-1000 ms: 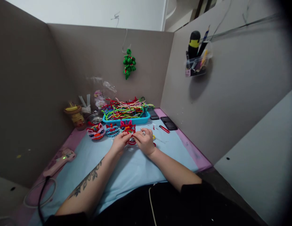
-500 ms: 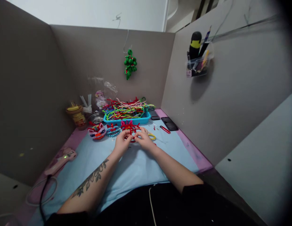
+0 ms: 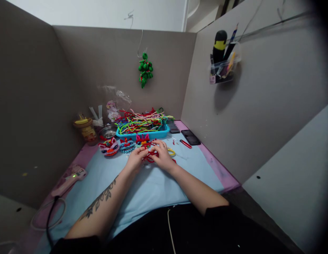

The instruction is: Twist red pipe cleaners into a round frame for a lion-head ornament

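Grey partitions (image 3: 121, 63) surround a light-blue cloth (image 3: 143, 187). At the back, a blue tray (image 3: 143, 135) is heaped with multicoloured fuzzy stems (image 3: 143, 121), some jutting past its rim; left of it are a metal bowl (image 3: 108, 132) — contents too small to name — and a white cup (image 3: 98, 122) holding pale strips. A clear box (image 3: 223, 72) on the right partition holds a pencil (image 3: 233, 36) and other tools. In front of the tray, the left hand (image 3: 134, 158) and right hand (image 3: 164, 157) pinch a red looped piece (image 3: 148, 159) between their fingertips; they cover too much to tell its direction or long axis.
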The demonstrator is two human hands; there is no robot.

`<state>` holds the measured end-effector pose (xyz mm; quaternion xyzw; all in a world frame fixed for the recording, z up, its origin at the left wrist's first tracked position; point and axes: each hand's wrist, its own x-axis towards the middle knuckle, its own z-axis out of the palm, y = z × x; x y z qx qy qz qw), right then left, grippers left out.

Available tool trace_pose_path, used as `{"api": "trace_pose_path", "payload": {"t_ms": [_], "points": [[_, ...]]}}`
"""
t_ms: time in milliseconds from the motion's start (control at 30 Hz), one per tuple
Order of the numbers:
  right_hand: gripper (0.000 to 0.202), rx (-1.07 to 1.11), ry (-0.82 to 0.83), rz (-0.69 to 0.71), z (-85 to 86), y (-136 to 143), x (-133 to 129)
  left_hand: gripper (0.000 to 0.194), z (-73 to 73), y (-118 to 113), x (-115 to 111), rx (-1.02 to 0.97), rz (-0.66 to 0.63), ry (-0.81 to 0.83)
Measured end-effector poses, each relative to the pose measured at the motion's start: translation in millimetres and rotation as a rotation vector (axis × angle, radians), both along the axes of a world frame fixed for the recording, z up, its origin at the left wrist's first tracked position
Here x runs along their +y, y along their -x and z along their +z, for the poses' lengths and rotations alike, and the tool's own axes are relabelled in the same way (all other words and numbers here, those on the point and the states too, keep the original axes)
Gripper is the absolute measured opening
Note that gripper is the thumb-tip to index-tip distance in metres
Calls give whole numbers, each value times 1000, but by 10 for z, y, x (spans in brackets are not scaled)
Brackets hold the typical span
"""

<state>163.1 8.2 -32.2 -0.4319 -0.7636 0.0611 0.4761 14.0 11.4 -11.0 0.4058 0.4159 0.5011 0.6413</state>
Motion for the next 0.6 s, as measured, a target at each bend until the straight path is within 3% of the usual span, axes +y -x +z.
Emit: {"api": "trace_pose_path", "payload": {"t_ms": [167, 333, 467, 600], "points": [[9, -88, -170, -102, 22, -34, -30, 31, 3, -18, -6, -53, -16, 70], [12, -238, -209, -122, 27, -61, -44, 30, -64, -34, 17, -45, -9, 84], [12, -224, -152, -123, 19, -41, -32, 30, -93, -36, 26, 79, 21, -141], [16, -82, 45, -73, -21, -14, 70, 29, -116, -24, 34, 245, 50, -360]]}}
